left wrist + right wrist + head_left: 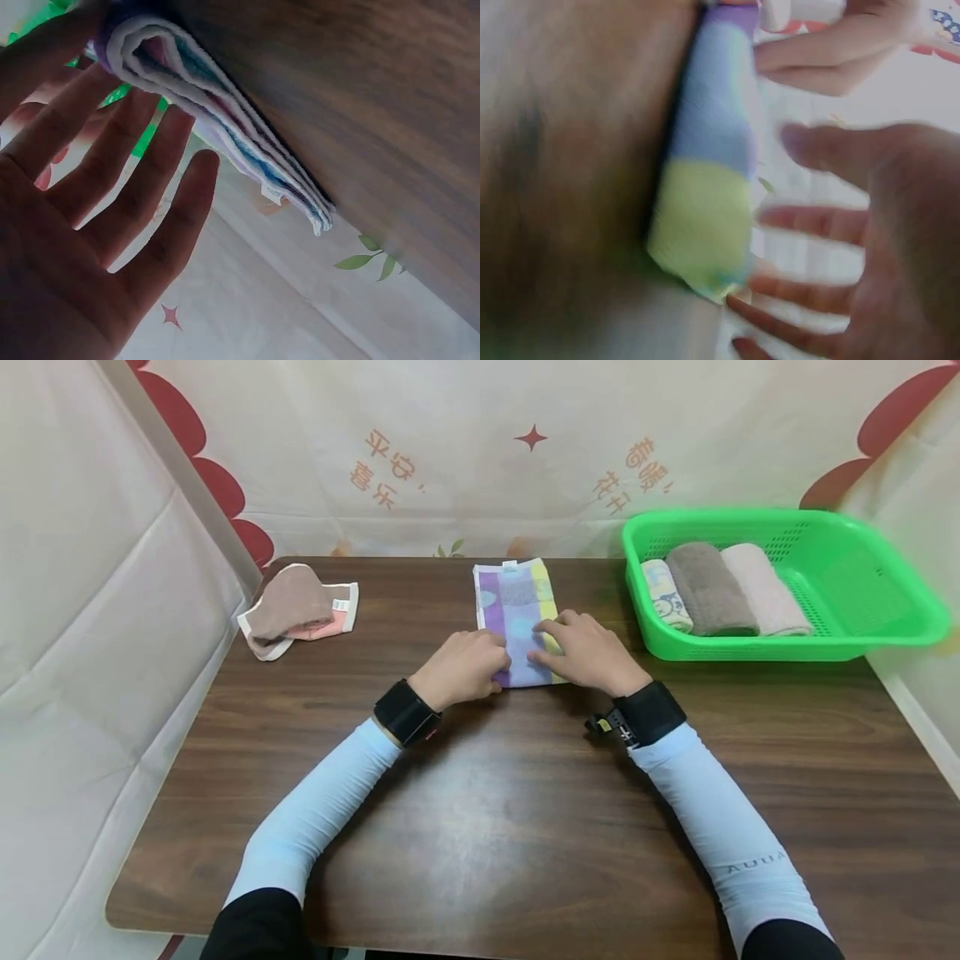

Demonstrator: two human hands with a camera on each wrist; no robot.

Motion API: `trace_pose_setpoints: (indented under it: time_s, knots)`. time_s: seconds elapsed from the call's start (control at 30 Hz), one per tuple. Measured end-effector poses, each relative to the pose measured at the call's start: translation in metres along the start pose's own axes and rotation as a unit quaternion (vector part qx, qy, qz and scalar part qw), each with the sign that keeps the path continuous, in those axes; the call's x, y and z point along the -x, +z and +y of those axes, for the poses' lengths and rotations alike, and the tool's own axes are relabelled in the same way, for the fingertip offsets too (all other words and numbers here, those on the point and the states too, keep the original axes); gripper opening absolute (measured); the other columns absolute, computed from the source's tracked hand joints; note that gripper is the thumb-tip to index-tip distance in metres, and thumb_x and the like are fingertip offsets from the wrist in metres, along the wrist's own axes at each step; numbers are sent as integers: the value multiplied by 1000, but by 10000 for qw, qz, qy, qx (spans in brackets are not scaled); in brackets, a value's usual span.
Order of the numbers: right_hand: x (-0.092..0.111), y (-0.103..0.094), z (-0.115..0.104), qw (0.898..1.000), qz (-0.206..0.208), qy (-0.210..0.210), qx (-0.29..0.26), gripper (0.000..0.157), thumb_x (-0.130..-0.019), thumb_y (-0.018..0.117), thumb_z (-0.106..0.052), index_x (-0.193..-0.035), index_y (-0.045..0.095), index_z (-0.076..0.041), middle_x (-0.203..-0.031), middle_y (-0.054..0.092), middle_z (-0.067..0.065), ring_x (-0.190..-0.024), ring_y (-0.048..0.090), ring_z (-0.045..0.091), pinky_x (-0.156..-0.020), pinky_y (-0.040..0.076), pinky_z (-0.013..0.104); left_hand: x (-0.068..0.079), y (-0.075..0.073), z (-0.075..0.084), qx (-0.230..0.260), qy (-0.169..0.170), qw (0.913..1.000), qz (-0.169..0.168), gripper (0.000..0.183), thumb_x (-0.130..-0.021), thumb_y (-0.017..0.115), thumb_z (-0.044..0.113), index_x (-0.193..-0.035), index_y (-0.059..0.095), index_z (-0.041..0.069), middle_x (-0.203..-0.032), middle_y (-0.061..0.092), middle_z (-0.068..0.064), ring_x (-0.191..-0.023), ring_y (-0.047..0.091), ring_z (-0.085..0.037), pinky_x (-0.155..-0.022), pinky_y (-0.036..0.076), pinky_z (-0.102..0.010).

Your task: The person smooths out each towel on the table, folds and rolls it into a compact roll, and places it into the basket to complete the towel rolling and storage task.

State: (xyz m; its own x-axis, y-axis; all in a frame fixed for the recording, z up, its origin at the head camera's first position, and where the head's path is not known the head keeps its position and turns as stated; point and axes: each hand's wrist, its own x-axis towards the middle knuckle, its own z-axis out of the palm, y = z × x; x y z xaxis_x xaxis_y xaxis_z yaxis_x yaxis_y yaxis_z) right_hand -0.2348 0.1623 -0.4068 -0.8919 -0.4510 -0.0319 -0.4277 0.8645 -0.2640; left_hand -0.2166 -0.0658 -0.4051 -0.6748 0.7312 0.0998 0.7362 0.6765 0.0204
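A folded towel [521, 610] in purple, blue and yellow lies flat toward the back of the table. My left hand [463, 668] is at its left side, fingertips right at the edge. In the left wrist view its fingers [150, 202] are loosely extended beside the towel's stacked layers [225, 112], rolled round at the near fold. Over the right side, my right hand [588, 652] has its fingers spread above the yellow band. The right wrist view, blurred, shows the towel's near fold [712, 142] with the right hand [885, 225] beside it, fingers apart.
At the back left lies a crumpled brown and pink cloth [300, 606] with white edging. A green basket [780, 650] stands at the back right, holding a patterned towel roll [667, 593], a grey one [708, 589] and a pale pink one [761, 589]. A printed curtain hangs behind the table.
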Motion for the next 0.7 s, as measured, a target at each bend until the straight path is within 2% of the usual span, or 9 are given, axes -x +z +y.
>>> trace_pose_setpoints:
  time_s: [0.1, 0.2, 0.33, 0.43, 0.57, 0.7]
  knots:
    - [6, -3, -3, 9989, 51, -470, 71, 36, -90, 79, -40, -115, 74, -15, -109, 67, 9, -95, 58, 27, -78, 49, 43, 0, 3, 0, 20, -32, 9999, 162, 4, -85, 78, 15, -85, 75, 15, -82, 65, 1, -74, 58, -17, -65, 54, -37]
    - [8, -1, -7, 9964, -46, -850, 68, 28, -83, 86, -32, -103, 76, -15, -99, 69, 3, -85, 60, 23, -74, 50, 40, 1, 3, -1, 63, -110, 9995, 283, 8, -85, 73, 10, -80, 69, 15, -75, 60, 2, -67, 52, -16, -60, 50, -35]
    - [8, 4, -8, 9962, -45, -866, 121, 25, -80, 88, -23, -100, 75, -15, -99, 70, 2, -85, 62, 22, -75, 52, 41, 1, 2, -4, 313, -164, 9991, 251, 13, -87, 67, 7, -77, 63, 14, -71, 49, 2, -65, 44, -15, -56, 39, -31]
    - [8, 6, -7, 9965, -33, -829, 125, 21, -81, 83, -16, -99, 75, -13, -100, 71, 2, -85, 64, 22, -76, 53, 42, 1, 1, -7, 547, -223, 9982, 102, 14, -90, 65, 8, -78, 61, 13, -72, 48, 1, -65, 43, -15, -56, 35, -30]
    - [6, 7, -5, 9967, -48, -809, -3, 17, -83, 76, -12, -99, 76, -12, -97, 73, 2, -80, 62, 20, -72, 52, 39, 1, -1, -11, 810, -300, 9962, -119, 11, -93, 65, 10, -83, 61, 12, -76, 54, -1, -67, 49, -16, -57, 40, -30]
    - [6, 8, -3, 9960, -42, -798, -395, 14, -85, 72, -12, -98, 77, -10, -92, 73, 2, -77, 58, 19, -72, 49, 36, 2, -2, -13, 1122, -351, 9925, -338, 7, -96, 63, 11, -89, 62, 11, -83, 58, -4, -73, 53, -19, -63, 46, -33]
